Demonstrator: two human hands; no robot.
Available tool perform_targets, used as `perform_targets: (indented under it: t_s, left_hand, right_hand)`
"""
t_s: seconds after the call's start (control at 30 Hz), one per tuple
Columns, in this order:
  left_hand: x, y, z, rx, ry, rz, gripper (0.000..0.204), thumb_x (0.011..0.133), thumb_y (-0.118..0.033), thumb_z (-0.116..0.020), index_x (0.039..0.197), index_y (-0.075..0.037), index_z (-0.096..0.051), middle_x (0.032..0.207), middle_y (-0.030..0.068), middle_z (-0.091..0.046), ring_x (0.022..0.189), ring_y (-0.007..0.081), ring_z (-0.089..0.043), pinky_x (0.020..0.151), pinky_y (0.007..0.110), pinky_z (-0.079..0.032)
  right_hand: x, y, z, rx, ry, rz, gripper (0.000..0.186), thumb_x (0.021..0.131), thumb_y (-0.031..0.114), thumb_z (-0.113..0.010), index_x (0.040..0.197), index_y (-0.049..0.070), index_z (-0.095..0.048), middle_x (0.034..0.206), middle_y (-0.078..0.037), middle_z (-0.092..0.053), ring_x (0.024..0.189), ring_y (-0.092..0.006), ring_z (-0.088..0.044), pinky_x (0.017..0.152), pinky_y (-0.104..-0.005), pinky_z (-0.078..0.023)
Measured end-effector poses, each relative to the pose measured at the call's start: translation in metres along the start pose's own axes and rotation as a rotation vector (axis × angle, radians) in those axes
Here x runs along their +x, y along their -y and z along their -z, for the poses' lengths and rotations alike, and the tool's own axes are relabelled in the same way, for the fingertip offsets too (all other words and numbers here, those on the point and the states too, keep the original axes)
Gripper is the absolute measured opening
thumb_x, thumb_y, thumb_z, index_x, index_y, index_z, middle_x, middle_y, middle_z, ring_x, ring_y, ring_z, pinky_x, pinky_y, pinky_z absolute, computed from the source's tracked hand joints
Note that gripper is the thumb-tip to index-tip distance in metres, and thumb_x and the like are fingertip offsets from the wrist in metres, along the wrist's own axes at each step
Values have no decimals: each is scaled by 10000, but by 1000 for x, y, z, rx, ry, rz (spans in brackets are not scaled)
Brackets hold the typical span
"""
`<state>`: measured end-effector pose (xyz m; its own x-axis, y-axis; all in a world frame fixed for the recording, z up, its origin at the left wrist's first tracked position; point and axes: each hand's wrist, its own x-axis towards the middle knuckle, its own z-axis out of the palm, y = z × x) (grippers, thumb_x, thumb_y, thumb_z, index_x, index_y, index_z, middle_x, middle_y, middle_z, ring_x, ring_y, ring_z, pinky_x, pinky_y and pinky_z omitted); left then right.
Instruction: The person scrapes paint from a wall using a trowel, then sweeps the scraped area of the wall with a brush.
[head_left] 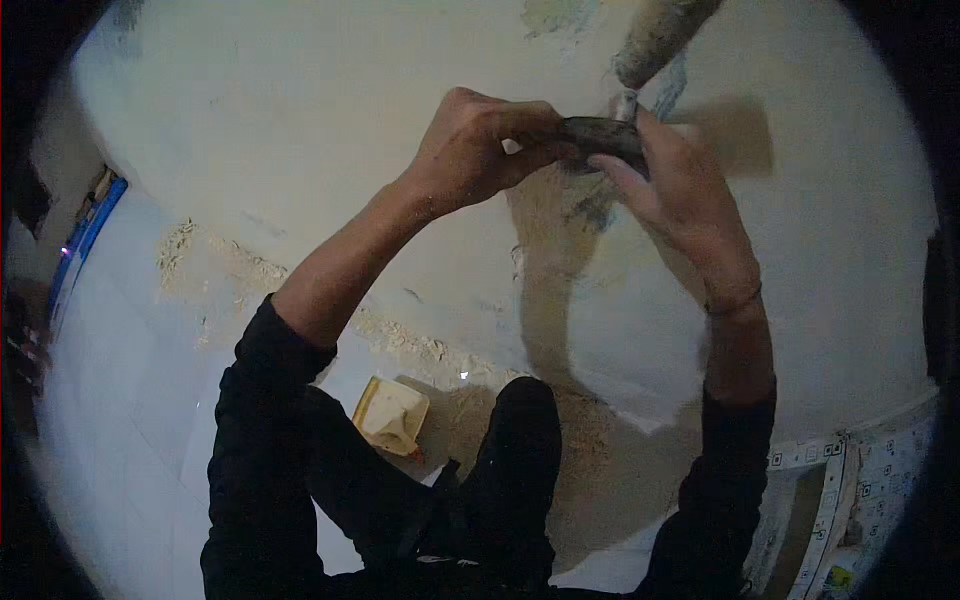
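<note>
Up by the pale wall (400,240), my left hand (480,145) pinches one end of a dark, flat, elongated piece (600,135) between thumb and fingers. Its other end is in my right hand (690,195), with the thumb along the near side and fingers hidden behind. What kind of piece it is does not show clearly. Just beyond it, a short whitish stub (626,104) stands close to the lower end of a thick, rough grey pipe (665,38). Dark smears mark the wall around there.
On the floor between my legs and the wall sits a yellowish container (392,415) with pale material in it. Pale flakes (430,345) lie along the wall's foot. A blue-edged object (90,235) is at far left; a patterned white frame (825,500) is at lower right.
</note>
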<state>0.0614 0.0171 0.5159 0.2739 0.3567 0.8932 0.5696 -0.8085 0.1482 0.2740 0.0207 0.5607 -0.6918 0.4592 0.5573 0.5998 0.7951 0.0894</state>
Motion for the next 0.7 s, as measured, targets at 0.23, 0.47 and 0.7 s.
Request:
perform_targets:
  t_s: [0.23,0.47,0.7]
  left_hand:
    - [-2,7,3,46,-32,-79,97,772,-171,-722,826,-107,-675,710,51,-676,579,178,-658,500,294,-521]
    - [-8,5,-5,-9,203,78,131,768,-93,-729,833,-27,-635,773,58,-687,747,178,-689,670,301,-572]
    - [13,-8,8,-4,174,15,95,795,-69,-693,840,-20,-626,771,93,-682,784,198,-692,694,330,-579]
  right_hand:
    - [1,4,-6,-8,-118,43,262,829,195,-656,973,-15,-596,866,-177,-626,825,-305,-629,759,-407,-484]
    - [-15,-1,-27,150,-37,-159,298,833,246,-666,955,-17,-598,723,-186,-616,679,-316,-628,662,-404,-499]
    - [-4,3,0,122,-101,-92,278,836,250,-661,865,-20,-601,718,-203,-609,671,-315,-633,585,-422,-485]
